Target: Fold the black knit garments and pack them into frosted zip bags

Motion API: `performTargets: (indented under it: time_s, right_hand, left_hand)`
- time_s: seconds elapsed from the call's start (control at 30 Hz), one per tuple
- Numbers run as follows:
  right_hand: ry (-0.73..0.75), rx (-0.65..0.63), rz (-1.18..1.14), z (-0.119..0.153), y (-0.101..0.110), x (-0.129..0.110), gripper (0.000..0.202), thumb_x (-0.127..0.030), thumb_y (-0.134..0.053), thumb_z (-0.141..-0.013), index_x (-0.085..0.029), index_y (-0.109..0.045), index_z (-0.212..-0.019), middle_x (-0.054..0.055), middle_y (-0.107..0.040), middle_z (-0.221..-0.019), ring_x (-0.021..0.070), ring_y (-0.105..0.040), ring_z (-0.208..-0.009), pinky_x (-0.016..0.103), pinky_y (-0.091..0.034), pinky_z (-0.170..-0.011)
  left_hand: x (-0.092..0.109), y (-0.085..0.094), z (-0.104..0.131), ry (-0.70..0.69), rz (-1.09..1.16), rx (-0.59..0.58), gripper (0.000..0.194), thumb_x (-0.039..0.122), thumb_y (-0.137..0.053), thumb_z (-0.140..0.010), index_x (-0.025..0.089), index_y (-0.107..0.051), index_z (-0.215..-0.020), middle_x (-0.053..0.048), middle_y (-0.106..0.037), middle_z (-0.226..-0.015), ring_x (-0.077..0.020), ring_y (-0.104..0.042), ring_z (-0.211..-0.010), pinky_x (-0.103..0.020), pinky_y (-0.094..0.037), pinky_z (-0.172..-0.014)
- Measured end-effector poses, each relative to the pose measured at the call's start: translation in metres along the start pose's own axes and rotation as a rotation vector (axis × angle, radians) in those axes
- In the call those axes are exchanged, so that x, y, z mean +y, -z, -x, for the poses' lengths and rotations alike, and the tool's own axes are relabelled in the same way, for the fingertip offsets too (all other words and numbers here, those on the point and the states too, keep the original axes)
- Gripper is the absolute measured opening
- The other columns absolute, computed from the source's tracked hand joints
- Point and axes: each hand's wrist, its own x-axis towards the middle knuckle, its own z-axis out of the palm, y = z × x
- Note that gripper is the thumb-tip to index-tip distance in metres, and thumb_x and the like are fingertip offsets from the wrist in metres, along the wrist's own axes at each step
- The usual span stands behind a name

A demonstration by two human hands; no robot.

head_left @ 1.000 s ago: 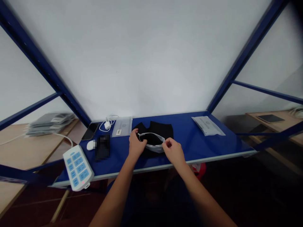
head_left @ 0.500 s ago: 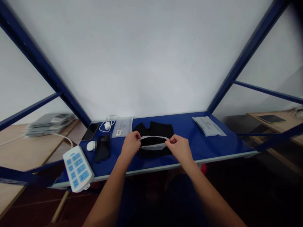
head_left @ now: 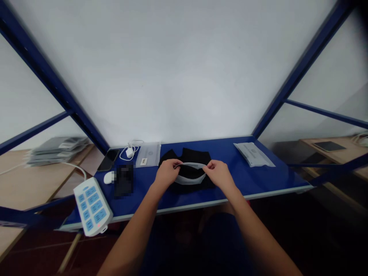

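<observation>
The left hand point(head_left: 168, 171) and right hand point(head_left: 220, 173) are pinching opposite ends of a pale band point(head_left: 188, 181), thumbs against fingers, its mouth gaping between them. Equal, gentle tension should be helping the opening sit evenly; only black is showing inside. Black cloth point(head_left: 197, 155) is lying under and beyond the hands on the bench point(head_left: 222, 151). Farther out, a frosted bag point(head_left: 149, 153) is lying left, a second bag point(head_left: 254, 154) right, contents unclear.

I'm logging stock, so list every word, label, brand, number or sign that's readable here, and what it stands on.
No text can be read.
Left packet: small white label, print too small to read.
Right packet: grey print, too blurred to read.
Stacked packets: pale printed patch, too blurred to read.
Open bag, held by left hand and right hand: no lettering visible.
</observation>
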Motion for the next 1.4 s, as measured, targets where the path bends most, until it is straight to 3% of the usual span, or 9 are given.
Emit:
performTargets:
  time_s: [0.1,0.2,0.4,0.5,0.6,0.8,0.93,1.17,1.4]
  right_hand:
    - [-0.017,-0.039,-0.004,-0.005,0.005,0.004,0.017,-0.033,-0.062,-0.069,-0.021,-0.062,-0.058,-0.001,-0.062,-0.054,0.0143,-0.056,-0.053,0.023,-0.036,-0.050]
    - [0.002,-0.050,-0.010,-0.009,0.007,0.004,0.018,-0.034,-0.061,-0.070,-0.020,-0.063,-0.058,-0.001,-0.062,-0.054,0.0143,-0.055,-0.053,0.023,-0.036,-0.049]
    - [0.059,-0.045,-0.012,-0.017,0.008,0.010,0.020,-0.035,-0.059,-0.074,-0.020,-0.063,-0.062,-0.001,-0.063,-0.059,0.0151,-0.057,-0.057,0.025,-0.039,-0.053]
    - [0.128,0.034,0.028,-0.020,0.006,0.001,0.020,-0.037,-0.060,-0.078,-0.020,-0.066,-0.069,0.002,-0.065,-0.068,0.0170,-0.059,-0.064,0.028,-0.043,-0.061]
    - [0.353,0.138,0.050,-0.015,-0.003,-0.025,0.020,-0.037,-0.061,-0.084,-0.021,-0.071,-0.088,0.007,-0.068,-0.092,0.0208,-0.062,-0.088,0.033,-0.047,-0.082]
    - [0.782,-0.155,0.141,-0.005,-0.042,-0.076,0.019,-0.035,-0.059,-0.092,-0.026,-0.071,-0.104,0.002,-0.071,-0.105,0.0225,-0.060,-0.105,0.051,-0.023,-0.112]
    - [0.856,-0.245,0.226,-0.011,-0.056,-0.083,0.016,-0.027,-0.055,-0.094,-0.025,-0.071,-0.095,0.000,-0.073,-0.093,0.0217,-0.062,-0.096,0.054,-0.020,-0.113]
    - [0.913,-0.182,0.322,-0.012,-0.049,-0.082,0.016,-0.024,-0.050,-0.094,-0.024,-0.065,-0.090,0.002,-0.069,-0.092,0.0210,-0.059,-0.095,0.051,-0.021,-0.114]
    - [0.814,-0.205,0.383,-0.024,-0.023,-0.047,0.013,-0.021,-0.048,-0.094,-0.023,-0.061,-0.091,0.002,-0.067,-0.093,0.0197,-0.057,-0.094,0.048,-0.028,-0.109]
  left_hand:
    - [-0.004,0.007,-0.009,0.074,-0.083,0.013,0.020,0.012,-0.059,-0.076,0.022,-0.075,-0.084,-0.004,-0.074,-0.083,-0.0169,-0.064,-0.069,-0.025,-0.045,-0.061]
    - [-0.007,0.019,-0.012,0.030,0.025,-0.044,0.012,0.020,-0.067,-0.075,0.020,-0.075,-0.084,-0.005,-0.074,-0.081,-0.0178,-0.065,-0.070,-0.026,-0.047,-0.061]
    - [-0.029,0.036,0.005,-0.024,0.549,-0.320,0.051,0.033,-0.080,-0.069,0.021,-0.070,-0.117,-0.009,-0.073,-0.113,-0.0257,-0.067,-0.103,-0.037,-0.053,-0.089]
    - [-0.044,0.023,0.011,0.007,0.629,-0.149,0.045,0.036,-0.080,-0.070,0.018,-0.073,-0.111,-0.010,-0.074,-0.110,-0.0262,-0.067,-0.103,-0.039,-0.051,-0.094]
    - [-0.050,0.006,0.012,0.029,0.613,0.059,0.035,0.041,-0.076,-0.074,0.017,-0.077,-0.100,-0.008,-0.076,-0.101,-0.0256,-0.069,-0.097,-0.036,-0.051,-0.090]
    - [-0.055,-0.003,0.016,0.001,0.682,0.119,0.036,0.042,-0.077,-0.074,0.017,-0.077,-0.099,-0.007,-0.077,-0.100,-0.0246,-0.069,-0.093,-0.034,-0.052,-0.086]
    - [-0.058,0.003,0.021,-0.001,0.611,0.081,0.036,0.044,-0.071,-0.078,0.017,-0.077,-0.101,-0.007,-0.077,-0.097,-0.0249,-0.069,-0.090,-0.034,-0.052,-0.083]
    - [-0.048,0.004,0.025,-0.080,0.427,0.262,0.020,0.038,-0.068,-0.081,0.021,-0.078,-0.084,-0.004,-0.077,-0.085,-0.0216,-0.070,-0.080,-0.029,-0.052,-0.075]
    - [-0.060,0.009,0.029,-0.017,0.413,0.352,0.020,0.038,-0.068,-0.077,0.020,-0.076,-0.080,-0.004,-0.076,-0.082,-0.0215,-0.070,-0.078,-0.029,-0.052,-0.075]
